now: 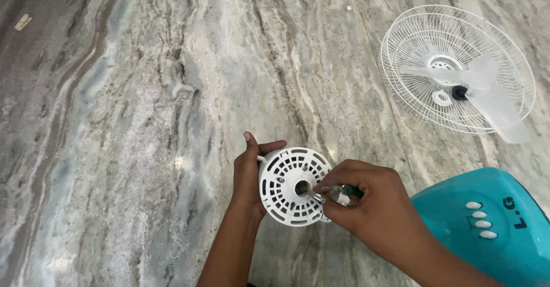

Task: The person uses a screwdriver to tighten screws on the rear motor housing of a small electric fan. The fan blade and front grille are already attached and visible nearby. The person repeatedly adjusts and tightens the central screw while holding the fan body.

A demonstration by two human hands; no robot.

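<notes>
Marble floor [143,120] — white fan guard [458,69], teal fan base [498,229] on it.

White vented motor cover [289,186], held up on edge

Round slotted plastic disc with a centre hole, a green-handled screwdriver [338,190] tip at it, just left of the teal fan base [492,229], above the marble floor.

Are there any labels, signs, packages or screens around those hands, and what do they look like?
No packages, signs or screens.
Teal fan base: lower right, beside the right hand; rounded plastic with dark lettering and four white oval buttons.
Small tan scrap: far upper left on the floor; too small to tell if it is a label.
</notes>
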